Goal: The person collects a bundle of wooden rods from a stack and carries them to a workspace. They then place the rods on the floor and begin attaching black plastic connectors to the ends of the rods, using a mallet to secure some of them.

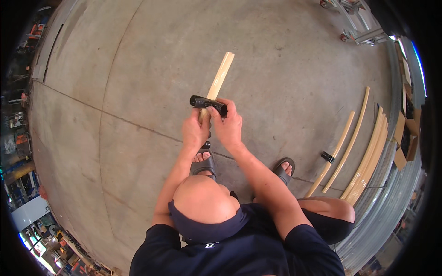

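A cream-coloured pipe is held out in front of me, slanting up and to the right. Across it sits a black pipe joint, roughly at a right angle to the pipe. My left hand is closed round the pipe just below the joint. With thumb and fingers, my right hand grips the right end of the black joint. Below my hands, near my left sandal, another black fitting shows; whether it is on the held pipe cannot be made out.
To my right lie two single cream pipes, one carrying a black joint. Beyond them are a bundle of cream pipes, long grey metal lengths and an open cardboard box. A wheeled metal frame stands far right. Cluttered shelving lines the left.
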Tool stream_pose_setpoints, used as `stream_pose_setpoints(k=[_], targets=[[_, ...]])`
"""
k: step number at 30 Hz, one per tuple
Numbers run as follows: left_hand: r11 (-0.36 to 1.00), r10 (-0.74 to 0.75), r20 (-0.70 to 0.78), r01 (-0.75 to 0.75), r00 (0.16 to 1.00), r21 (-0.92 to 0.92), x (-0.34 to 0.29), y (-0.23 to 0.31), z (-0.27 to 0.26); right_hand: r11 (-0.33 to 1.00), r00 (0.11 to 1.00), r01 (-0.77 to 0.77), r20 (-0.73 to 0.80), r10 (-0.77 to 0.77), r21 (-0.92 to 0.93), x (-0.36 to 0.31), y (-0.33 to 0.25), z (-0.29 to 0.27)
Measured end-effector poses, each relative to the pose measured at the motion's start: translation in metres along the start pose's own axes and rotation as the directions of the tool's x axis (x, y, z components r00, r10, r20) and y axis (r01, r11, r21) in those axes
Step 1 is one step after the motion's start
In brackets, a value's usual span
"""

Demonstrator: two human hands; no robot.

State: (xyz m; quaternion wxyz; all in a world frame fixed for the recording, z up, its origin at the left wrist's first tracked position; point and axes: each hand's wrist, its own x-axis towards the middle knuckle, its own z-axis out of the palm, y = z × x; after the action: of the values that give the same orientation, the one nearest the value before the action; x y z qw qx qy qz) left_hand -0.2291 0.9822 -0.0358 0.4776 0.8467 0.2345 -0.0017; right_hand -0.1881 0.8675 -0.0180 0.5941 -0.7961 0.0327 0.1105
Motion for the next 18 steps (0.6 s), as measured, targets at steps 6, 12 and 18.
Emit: stream_pose_setpoints(k=[6,12,18], targets=[[0.994,-0.002,0.015,0.004,1.000,-0.113,-0.003,-0.004,-0.002,0.971,1.000,-0.014,-0.012,0.018,0.237,-0.009,0.016,0.003],[0.890,-0.041,0.162,0.110,0.986,-0.443,0.008,-0.014,-0.005,0.864,0.998,-0.019,-0.041,0.046,0.502,-0.017,0.024,0.019],[0.677,-0.100,0.449,0.391,0.888,-0.624,0.014,-0.022,-0.022,0.963,0.999,-0.028,-0.021,0.035,0.267,-0.011,0.042,-0.009]])
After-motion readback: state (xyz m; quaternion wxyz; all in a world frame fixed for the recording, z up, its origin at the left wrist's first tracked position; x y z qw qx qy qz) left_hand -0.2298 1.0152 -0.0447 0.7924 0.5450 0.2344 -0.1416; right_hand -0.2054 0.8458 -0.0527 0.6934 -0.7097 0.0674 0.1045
